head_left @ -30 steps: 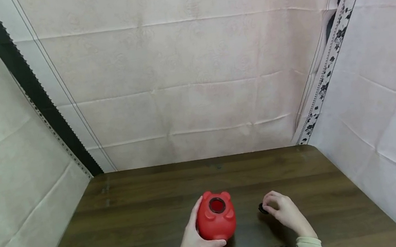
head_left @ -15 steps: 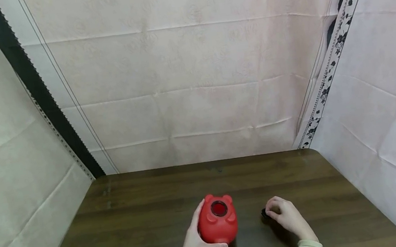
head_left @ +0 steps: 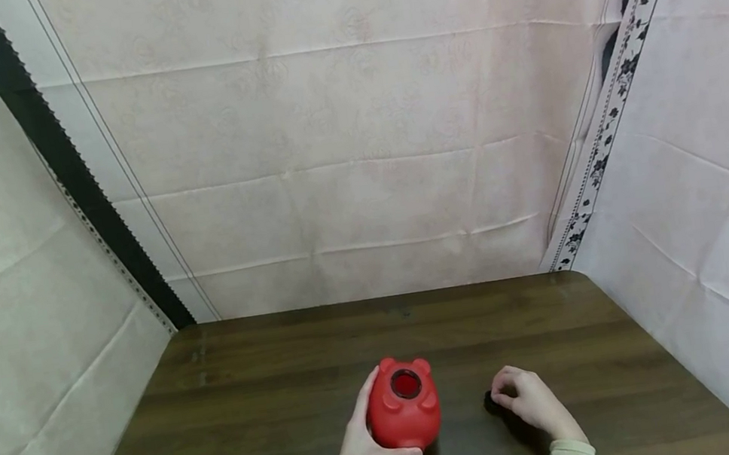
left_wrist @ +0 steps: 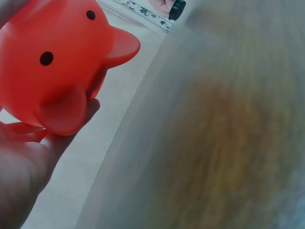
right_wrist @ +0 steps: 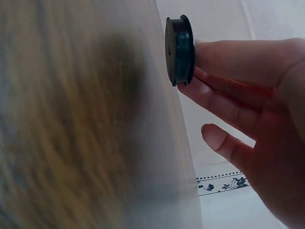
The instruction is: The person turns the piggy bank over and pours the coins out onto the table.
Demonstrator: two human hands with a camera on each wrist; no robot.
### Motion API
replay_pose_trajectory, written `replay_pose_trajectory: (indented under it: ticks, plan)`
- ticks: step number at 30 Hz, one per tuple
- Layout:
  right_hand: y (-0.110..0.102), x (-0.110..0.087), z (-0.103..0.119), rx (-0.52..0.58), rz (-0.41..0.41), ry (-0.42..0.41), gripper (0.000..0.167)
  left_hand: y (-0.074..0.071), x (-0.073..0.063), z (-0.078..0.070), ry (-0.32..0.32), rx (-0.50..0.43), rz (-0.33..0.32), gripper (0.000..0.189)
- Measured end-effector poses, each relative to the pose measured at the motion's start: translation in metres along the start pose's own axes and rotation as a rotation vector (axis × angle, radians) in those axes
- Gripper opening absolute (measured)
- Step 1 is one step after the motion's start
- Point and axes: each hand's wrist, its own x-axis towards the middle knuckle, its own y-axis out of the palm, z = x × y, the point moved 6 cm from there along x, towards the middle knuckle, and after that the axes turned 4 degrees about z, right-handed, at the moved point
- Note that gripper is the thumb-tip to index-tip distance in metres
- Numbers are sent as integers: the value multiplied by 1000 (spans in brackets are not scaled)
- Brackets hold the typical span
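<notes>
Showing smooth, satiny plastic on the figure (head_left: 403, 418), glossy plastic on the disc (right_wrist: 181, 50), shiny wood grain across the worktop (head_left: 257, 408) and creased, matt cloth (head_left: 350, 108).

Head camera: forward and down over the table (head_left: 255, 393); red toy (head_left: 405, 420) small at lower centre. Left wrist camera: close, red toy across upper left. Right wrist camera: close on black cap (right_wrist: 181, 50), top centre. All three share the black cap.
</notes>
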Motion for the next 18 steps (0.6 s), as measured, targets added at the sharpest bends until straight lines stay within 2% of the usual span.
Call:
replay_pose_trajectory:
  ticks: [12, 15, 18]
  plan:
    - [-9, -9, -9, -21, -67, 42, 23, 0, 0, -1, -15, -4, 10, 108]
    - [-10, -10, -10, -11, -111, 16, 25, 0, 0, 0, -18, -9, 14, 108]
    - [-11, -11, -12, 11, -120, 25, 25, 0, 1, 0, -14, -1, 20, 107]
